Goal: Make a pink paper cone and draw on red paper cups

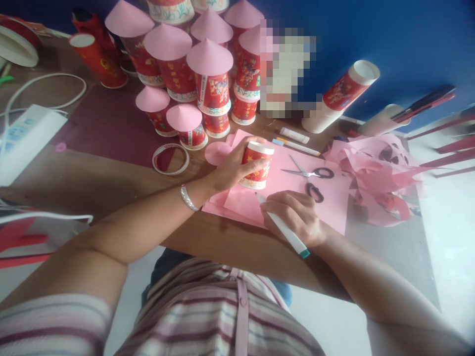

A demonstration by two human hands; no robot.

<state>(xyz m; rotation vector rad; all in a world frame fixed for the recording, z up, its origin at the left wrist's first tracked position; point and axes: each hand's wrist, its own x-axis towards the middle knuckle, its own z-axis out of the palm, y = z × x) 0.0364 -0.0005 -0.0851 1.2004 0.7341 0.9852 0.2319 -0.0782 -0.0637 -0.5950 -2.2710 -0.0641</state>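
Observation:
My left hand (235, 165) is wrapped round a red paper cup (256, 162) with gold patterns, a white rim and a decorated white band at its base. The cup stands over pink paper sheets (243, 202). In my right hand (295, 215) is a white marker pen (287, 234) with a green end; its tip points up and left, just below the cup, apart from it. Scissors (304, 172) with dark handles lie spread on the pink paper to the right. A pink paper disc (217, 154) rests left of the cup.
Several red cups with pink cone tops (210, 59) stand stacked at the back. Pink paper scraps (386, 173) pile up at right. A glue stick (294, 135), a paper ring (170, 159), a leaning cup stack (343, 94) and a white power strip (33, 141) surround the work area.

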